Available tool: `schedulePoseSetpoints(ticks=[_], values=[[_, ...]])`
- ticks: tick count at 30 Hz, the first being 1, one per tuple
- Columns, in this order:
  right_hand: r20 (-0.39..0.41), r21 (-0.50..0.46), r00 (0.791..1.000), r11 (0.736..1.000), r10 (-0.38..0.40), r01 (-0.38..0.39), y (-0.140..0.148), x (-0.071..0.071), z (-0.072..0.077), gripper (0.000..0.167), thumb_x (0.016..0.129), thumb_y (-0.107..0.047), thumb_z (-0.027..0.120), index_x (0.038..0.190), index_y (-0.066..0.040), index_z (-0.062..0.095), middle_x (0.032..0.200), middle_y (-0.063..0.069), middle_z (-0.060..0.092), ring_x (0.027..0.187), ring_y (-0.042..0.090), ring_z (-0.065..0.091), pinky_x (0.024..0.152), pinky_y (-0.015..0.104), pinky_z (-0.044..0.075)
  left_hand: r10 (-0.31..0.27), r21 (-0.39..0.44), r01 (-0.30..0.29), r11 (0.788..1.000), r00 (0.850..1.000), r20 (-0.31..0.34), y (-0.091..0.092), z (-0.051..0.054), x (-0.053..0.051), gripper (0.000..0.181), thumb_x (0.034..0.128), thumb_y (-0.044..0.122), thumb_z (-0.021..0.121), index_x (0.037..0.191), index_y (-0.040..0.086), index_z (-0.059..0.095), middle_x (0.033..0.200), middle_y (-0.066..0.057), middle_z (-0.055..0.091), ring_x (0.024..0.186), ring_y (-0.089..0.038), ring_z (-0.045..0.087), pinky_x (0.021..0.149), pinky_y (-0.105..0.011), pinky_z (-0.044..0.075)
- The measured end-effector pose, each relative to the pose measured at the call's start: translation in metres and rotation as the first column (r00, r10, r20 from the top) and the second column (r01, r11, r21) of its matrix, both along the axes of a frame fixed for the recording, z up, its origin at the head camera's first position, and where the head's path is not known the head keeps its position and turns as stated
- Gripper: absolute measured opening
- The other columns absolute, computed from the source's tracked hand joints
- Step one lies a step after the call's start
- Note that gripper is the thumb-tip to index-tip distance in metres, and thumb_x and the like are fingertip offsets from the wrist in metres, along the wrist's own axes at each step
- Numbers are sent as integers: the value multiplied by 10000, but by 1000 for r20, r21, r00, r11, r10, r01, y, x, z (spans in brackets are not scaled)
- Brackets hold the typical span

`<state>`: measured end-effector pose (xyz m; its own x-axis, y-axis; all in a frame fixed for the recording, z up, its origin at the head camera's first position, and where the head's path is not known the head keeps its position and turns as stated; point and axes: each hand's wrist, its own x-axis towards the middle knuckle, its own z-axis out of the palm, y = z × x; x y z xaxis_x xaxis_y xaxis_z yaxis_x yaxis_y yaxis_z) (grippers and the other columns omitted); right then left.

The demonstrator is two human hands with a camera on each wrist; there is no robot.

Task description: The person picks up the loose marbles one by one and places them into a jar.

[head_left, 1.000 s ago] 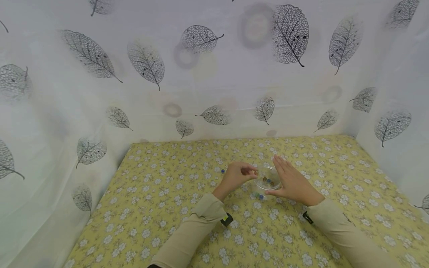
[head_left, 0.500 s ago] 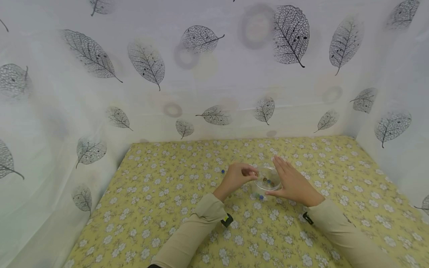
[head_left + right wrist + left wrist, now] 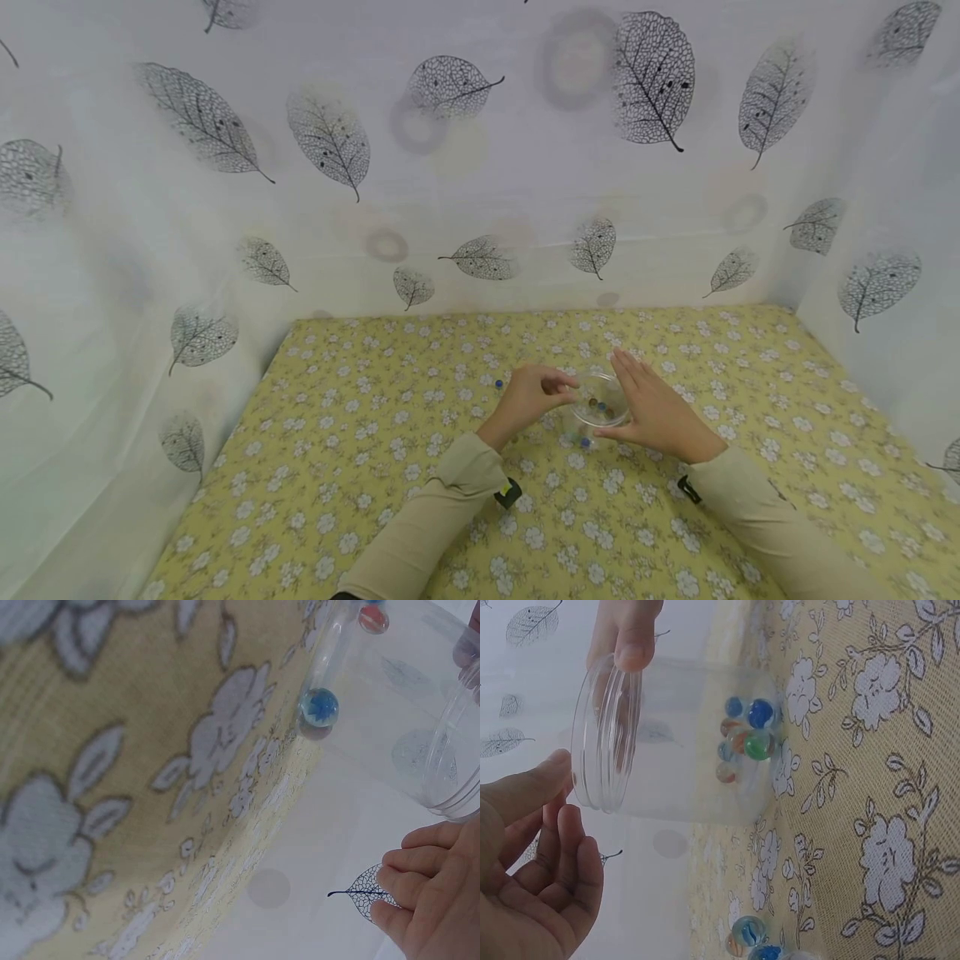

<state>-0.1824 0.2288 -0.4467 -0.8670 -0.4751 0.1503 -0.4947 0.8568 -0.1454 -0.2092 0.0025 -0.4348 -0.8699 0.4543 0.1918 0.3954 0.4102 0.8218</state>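
Note:
A clear plastic jar stands upright on the cloth with several glass marbles at its bottom, among them blue, green and orange ones. My right hand holds the jar from the right, thumb on the near side and long fingers on the far side. At the rim's left is my left hand, thumb and forefinger tips close together and the other fingers curled. Whether a marble sits between those tips is hidden. In the right wrist view a blue marble shows through the wall near the jar's base.
A lone blue marble lies beyond my left wrist. Several loose marbles rest on the cloth near the jar in the left wrist view. The yellow floral cloth reaches back to a white leaf-printed curtain.
Both hands and the jar have stayed almost still. An orange spot visible earlier at my left fingertips no longer shows clearly in the head view.

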Motion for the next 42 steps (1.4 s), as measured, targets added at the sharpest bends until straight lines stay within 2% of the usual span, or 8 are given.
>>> schedulePoseSetpoints(ticks=[6,16,25,31,39,42], values=[[-19,-2,1000,1000,9,-9,1,0,-1,1143,740,-666,641,1479,56,153,1541,259,157,1407,423,209,1125,558,207,4,-5,-4,1000,1000,15,0,0,1,206,820,154,719,1003,60,735,796,-64,692,615,-10,546,591,-153,477],[-19,-9,1000,1000,8,-9,1,1,-2,1145,738,-643,662,1483,51,138,1540,262,160,1406,424,210,1123,560,209,4,-21,-4,1000,1000,-13,-2,1,2,200,816,182,724,995,93,740,799,-42,694,630,-14,563,603,-150,485],[-28,-12,1000,1000,10,-10,0,1,0,1125,740,-620,677,1466,78,177,1533,273,170,1400,431,220,1123,560,210,3,0,-3,1000,1000,-19,-8,0,4,185,814,149,728,991,96,740,808,-34,688,635,-18,559,613,-157,491],[-29,-11,1000,1000,7,-7,0,0,-1,1121,737,-616,683,1460,87,192,1534,271,167,1399,433,221,1122,561,211,24,5,-24,1000,1000,11,-14,0,5,209,826,204,718,1004,96,737,820,-33,685,664,-43,575,633,-171,494],[-27,-16,1000,1000,5,-5,2,-1,-4,1157,732,-651,662,1490,37,122,1546,246,153,1407,425,206,1126,555,207,59,6,-59,998,998,-19,-22,1,4,174,813,218,730,955,119,749,792,-30,691,644,-21,576,607,-165,496],[-23,-16,1000,1000,5,-5,2,-1,-5,1161,732,-670,647,1492,32,119,1547,244,155,1407,425,207,1124,557,211,72,4,-72,997,997,-5,-25,4,4,168,819,220,725,953,122,750,794,-27,690,646,-23,576,600,-169,495]])
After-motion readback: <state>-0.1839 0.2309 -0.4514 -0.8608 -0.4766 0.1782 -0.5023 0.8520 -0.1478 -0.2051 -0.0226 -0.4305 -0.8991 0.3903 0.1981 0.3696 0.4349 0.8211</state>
